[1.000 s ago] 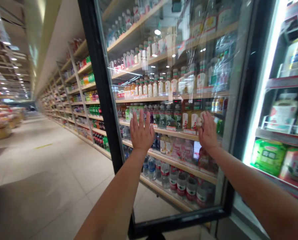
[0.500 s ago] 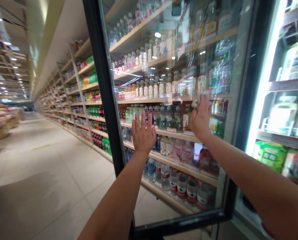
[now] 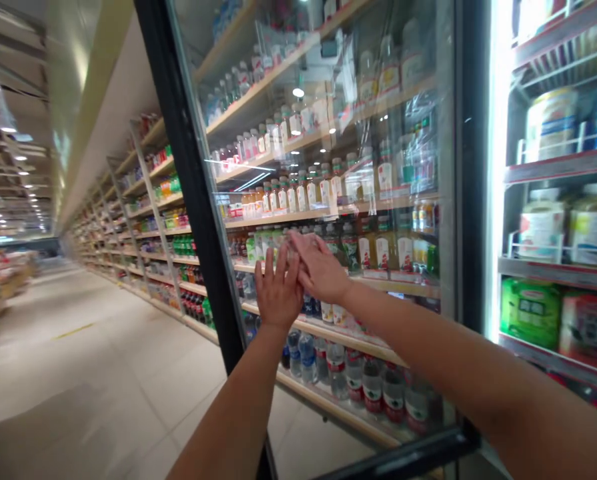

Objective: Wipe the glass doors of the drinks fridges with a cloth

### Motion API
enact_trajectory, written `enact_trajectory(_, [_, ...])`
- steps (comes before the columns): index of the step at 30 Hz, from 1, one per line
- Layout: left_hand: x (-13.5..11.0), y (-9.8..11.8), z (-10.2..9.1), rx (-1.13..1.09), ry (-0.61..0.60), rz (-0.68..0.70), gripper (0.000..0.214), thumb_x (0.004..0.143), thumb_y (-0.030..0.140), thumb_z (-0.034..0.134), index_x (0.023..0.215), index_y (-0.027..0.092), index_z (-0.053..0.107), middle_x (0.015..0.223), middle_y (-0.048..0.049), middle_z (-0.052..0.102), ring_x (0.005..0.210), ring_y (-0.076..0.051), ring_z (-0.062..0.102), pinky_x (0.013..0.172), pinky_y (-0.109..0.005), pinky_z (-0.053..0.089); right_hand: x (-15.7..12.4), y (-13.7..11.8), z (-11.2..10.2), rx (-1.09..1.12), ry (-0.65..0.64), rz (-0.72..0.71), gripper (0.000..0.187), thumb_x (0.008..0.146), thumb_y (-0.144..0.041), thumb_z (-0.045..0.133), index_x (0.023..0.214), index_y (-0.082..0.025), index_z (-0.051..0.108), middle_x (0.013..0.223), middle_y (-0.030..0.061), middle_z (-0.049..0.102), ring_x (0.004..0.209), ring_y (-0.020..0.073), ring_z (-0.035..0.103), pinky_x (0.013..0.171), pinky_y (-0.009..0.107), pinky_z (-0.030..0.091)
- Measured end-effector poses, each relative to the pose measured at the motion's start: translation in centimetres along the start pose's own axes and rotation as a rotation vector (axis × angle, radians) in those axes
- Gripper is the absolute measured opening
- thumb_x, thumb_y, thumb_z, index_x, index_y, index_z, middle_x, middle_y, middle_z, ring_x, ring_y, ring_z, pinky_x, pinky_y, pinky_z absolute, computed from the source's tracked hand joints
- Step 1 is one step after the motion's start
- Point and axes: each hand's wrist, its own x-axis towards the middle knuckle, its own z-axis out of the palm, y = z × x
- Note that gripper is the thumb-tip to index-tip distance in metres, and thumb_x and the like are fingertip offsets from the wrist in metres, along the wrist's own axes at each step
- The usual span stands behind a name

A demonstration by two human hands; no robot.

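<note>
A glass door (image 3: 408, 393) in a black frame stands swung open before me. My left hand (image 3: 279, 287) lies flat towards the pane with its fingers spread, holding nothing. Just to its right, my right hand (image 3: 323, 270) is pressed towards the glass, its fingers close together and slanting up and left. Its fingertips are close beside or overlapping the left fingers; I cannot tell if they touch. A small pale crumpled wad (image 3: 292, 251) shows faintly at the right fingertips, mostly hidden by them. Bottles on shelves show through the pane behind both hands.
The door's black edge (image 3: 185, 160) rises on the left. At the right is a lit cooler with shelves (image 3: 558, 175) of bottles and a green pack (image 3: 529, 312). Long stocked shelves (image 3: 153, 180) run back along the tiled aisle floor (image 3: 98, 373).
My right hand has swept left and down across the glass to beside my left hand. The left hand has stayed at nearly the same place. The view has shifted slightly right.
</note>
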Motion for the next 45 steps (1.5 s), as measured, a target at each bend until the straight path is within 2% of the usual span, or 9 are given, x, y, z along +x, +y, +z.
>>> enact_trajectory(2, [0.0,0.2,-0.3,0.033,-0.019,-0.010,0.058,0.097,0.021,0.057,0.153,0.020,0.044,0.161,-0.0157,0.035,0.156,-0.031,0.013,0.126,-0.058,0.016,0.0,2.8,-2.5,-0.056,0.029,0.026,0.063,0.105,-0.039,0.029,0.162,-0.014,0.022,0.164,0.0079,0.029,0.155,0.0178,0.022,0.130,0.046,0.016])
enact_trajectory(7, [-0.4,0.7,-1.2,0.051,-0.054,0.047,0.056,0.100,0.035,0.057,0.149,0.011,0.044,0.159,-0.0228,0.037,0.155,-0.032,0.017,0.125,-0.057,0.018,-2.2,12.1,-7.9,-0.330,0.228,0.517,0.061,0.107,-0.040,0.020,0.163,-0.018,0.018,0.168,0.0071,0.016,0.157,0.0246,0.015,0.127,0.058,0.016])
enact_trajectory(12, [1.2,0.8,-1.5,0.022,0.006,0.018,0.029,0.096,0.030,0.064,0.122,0.018,0.058,0.148,-0.0167,0.053,0.150,-0.033,0.033,0.120,-0.055,0.033,-6.4,16.7,-8.3,-0.445,0.143,0.450,0.060,0.107,-0.048,0.020,0.162,-0.025,0.023,0.167,0.0042,0.021,0.157,0.0246,0.015,0.126,0.060,0.017])
enact_trajectory(17, [7.3,-0.9,-1.0,-0.006,-0.013,-0.047,0.036,0.094,0.013,0.053,0.129,0.018,0.057,0.149,-0.0141,0.053,0.142,-0.030,0.045,0.116,-0.050,0.042,-7.2,16.8,-7.2,-0.442,0.210,0.453,0.060,0.107,-0.047,0.022,0.162,-0.025,0.023,0.167,0.0042,0.022,0.157,0.0240,0.014,0.127,0.057,0.017])
enact_trajectory(23, [10.8,-0.6,0.5,0.030,0.085,-0.153,0.046,0.096,0.010,0.047,0.141,0.013,0.055,0.166,-0.0141,0.025,0.154,-0.034,0.020,0.126,-0.056,0.025,-7.3,16.9,-7.3,-0.453,0.205,0.427,0.061,0.106,-0.048,0.023,0.162,-0.024,0.022,0.167,0.0043,0.022,0.156,0.0244,0.015,0.126,0.058,0.019])
enact_trajectory(29, [10.2,-0.1,1.3,-0.012,-0.194,0.452,0.049,0.101,0.016,0.049,0.150,0.024,0.049,0.158,-0.0062,0.044,0.153,-0.024,0.027,0.126,-0.046,0.030,-7.5,16.6,-7.2,-0.446,0.219,0.422,0.060,0.107,-0.048,0.024,0.162,-0.024,0.023,0.166,0.0038,0.023,0.156,0.0236,0.017,0.127,0.057,0.018])
enact_trajectory(34, [12.9,-3.5,0.1,0.061,0.055,0.042,0.046,0.104,0.020,0.043,0.149,0.013,0.051,0.166,-0.0114,0.026,0.155,-0.033,0.020,0.126,-0.056,0.026,-7.6,16.5,-7.2,-0.426,0.239,0.425,0.060,0.106,-0.048,0.025,0.162,-0.025,0.023,0.166,0.0027,0.024,0.156,0.0231,0.017,0.126,0.056,0.020])
enact_trajectory(41, [11.8,-4.8,-1.6,-0.015,-0.310,0.408,0.048,0.101,0.015,0.046,0.148,0.022,0.052,0.160,-0.0054,0.041,0.153,-0.027,0.025,0.127,-0.050,0.028,-7.7,16.6,-7.1,-0.403,0.225,0.432,0.061,0.105,-0.046,0.027,0.163,-0.026,0.022,0.167,0.0039,0.023,0.157,0.0243,0.016,0.125,0.057,0.022])
enact_trajectory(45, [12.5,-6.6,-2.3,0.090,-0.058,0.119,0.048,0.104,0.020,0.043,0.151,0.010,0.046,0.167,-0.0117,0.022,0.155,-0.033,0.017,0.127,-0.057,0.024,-7.7,16.6,-7.1,-0.415,0.237,0.429,0.061,0.106,-0.046,0.026,0.162,-0.025,0.023,0.166,0.0030,0.023,0.157,0.0238,0.016,0.126,0.056,0.021])
